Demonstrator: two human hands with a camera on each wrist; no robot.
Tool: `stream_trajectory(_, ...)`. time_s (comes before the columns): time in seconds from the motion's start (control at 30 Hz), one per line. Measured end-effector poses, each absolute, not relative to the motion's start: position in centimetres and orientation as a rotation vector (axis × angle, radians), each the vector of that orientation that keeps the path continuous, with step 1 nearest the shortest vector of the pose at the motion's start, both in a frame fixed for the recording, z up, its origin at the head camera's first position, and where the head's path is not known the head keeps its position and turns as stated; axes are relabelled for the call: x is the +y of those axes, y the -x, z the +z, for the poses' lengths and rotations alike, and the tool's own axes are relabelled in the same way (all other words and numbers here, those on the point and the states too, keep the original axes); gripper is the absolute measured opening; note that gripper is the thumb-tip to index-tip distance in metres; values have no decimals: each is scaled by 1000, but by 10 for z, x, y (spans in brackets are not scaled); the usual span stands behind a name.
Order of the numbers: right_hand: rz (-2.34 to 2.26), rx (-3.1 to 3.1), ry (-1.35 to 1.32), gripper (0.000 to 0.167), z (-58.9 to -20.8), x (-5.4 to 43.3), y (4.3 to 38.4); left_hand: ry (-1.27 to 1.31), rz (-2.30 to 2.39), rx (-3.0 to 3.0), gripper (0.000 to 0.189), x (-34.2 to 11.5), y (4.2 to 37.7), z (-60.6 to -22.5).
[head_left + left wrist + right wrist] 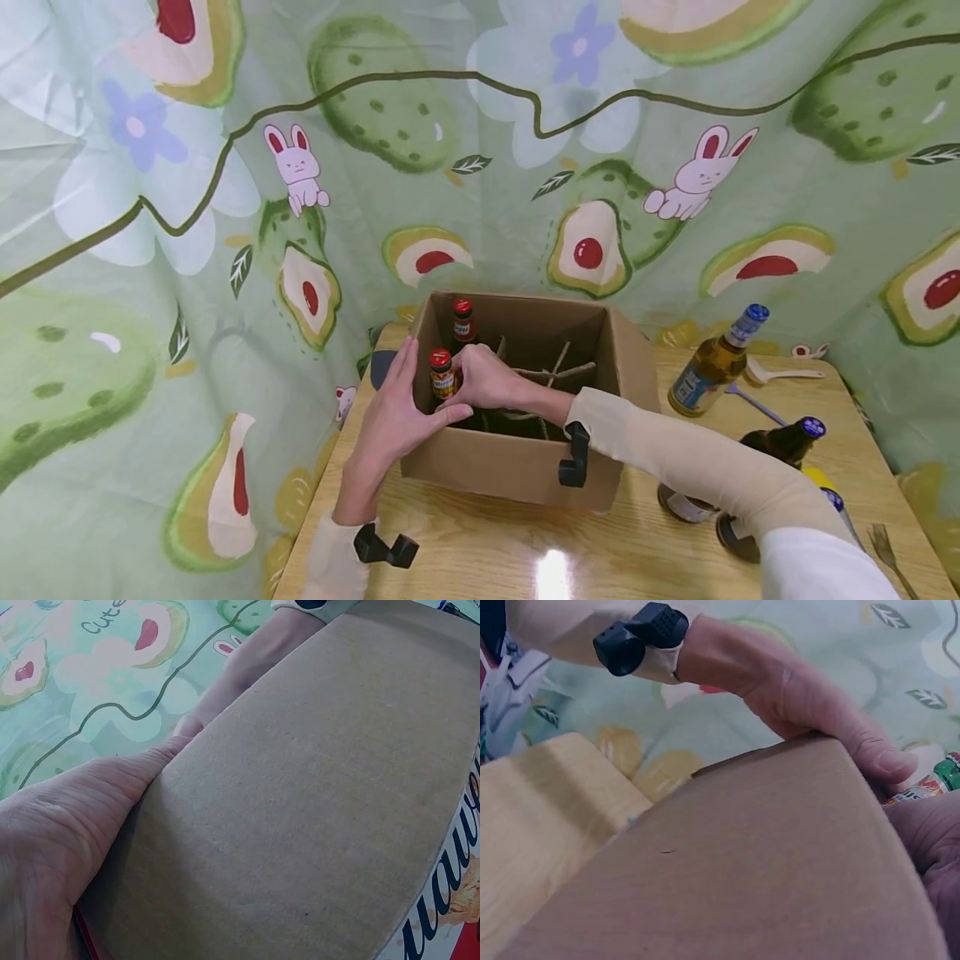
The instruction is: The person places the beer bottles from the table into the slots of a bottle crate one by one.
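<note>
A brown cardboard box with inner dividers stands upright on the table. In its left end are two small bottles with red caps, a front bottle and a back bottle. My right hand reaches into the box and grips the front bottle from its right side; its fingertips are partly hidden. My left hand rests at the near left corner, fingers straight along the left wall and thumb over the front rim. The right wrist view shows that thumb beside part of a bottle.
Right of the box, an amber bottle with a blue cap stands on the wooden table. Dark bottles lie nearer, partly behind my right sleeve. A white spoon and a fork lie at the right. A patterned curtain hangs behind.
</note>
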State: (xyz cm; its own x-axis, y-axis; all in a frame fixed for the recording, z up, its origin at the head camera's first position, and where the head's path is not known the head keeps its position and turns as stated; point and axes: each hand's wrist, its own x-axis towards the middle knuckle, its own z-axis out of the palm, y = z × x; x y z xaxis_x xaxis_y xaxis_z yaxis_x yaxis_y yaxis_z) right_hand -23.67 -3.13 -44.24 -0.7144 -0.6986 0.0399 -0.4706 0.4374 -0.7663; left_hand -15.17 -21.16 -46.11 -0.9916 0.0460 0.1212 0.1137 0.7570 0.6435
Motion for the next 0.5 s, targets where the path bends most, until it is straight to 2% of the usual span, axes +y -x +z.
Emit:
stream_trajectory(0.2, -1144, 2365, 962, 7, -451, -34, 234, 112, -1045, -2857, 129, -213, 152, -464)
stream_trajectory(0.5, -1168, 2367, 1027, 11, -459, -35, 228, 108, -1032, -2871, 132, -213, 151, -462)
